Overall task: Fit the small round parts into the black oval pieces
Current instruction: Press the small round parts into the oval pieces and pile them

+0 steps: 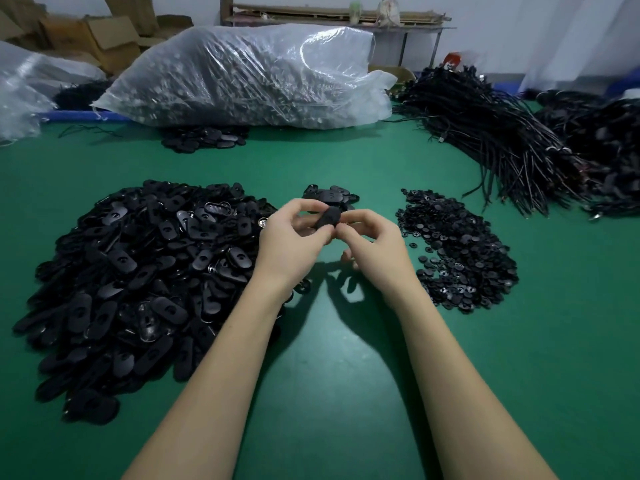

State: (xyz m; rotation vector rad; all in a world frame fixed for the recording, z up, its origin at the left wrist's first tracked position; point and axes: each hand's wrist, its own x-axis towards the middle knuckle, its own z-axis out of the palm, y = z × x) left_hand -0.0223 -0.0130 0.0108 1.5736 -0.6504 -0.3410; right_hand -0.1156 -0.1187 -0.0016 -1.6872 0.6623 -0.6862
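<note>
2 forearms are stretched over a green-topped desk (346, 393). A large clear plastic sack (242, 74) of parts is laid along the far edge, with a bundle of black cables (495, 133) to its right. A broad heap of black oval plastic pieces (138, 271) is spread at the left; a smaller pile of small round black parts (460, 251) lies at the right. Between them, 1 black oval piece (329, 216) is pinched above the desk by the left hand (294, 244) and right hand (374, 244), fingers curled.
</note>
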